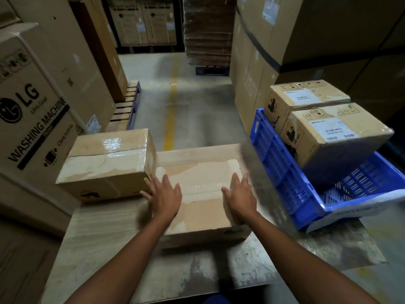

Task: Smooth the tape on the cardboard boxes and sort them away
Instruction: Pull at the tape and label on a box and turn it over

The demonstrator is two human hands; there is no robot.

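A tall LG washing machine carton (32,119) stands at the left, close beside the table (105,238), whose worn top carries the work. At the table's right side sits a blue plastic crate (276,163). It holds the far labelled box (306,99) and, in front of it, the near labelled box (333,137).

On the table's far left corner rests the left taped box (107,163), its top glossy with clear film. Just beside it, flat on the table in front of the person, lies the centre box (201,216). The left hand (163,195) lies at the left edge of its top and the right hand (240,195) toward the right. Both are palm down with fingers straight and spread, and neither grip is closed on anything. Between them the clear tape (203,181) runs across the top.

This looks like the smoothing step on the centre box. Next, I judge, the palms should sweep along the tape to press it flat. The hands would then take the box by its sides and carry it to the crate, whose near end looks free.
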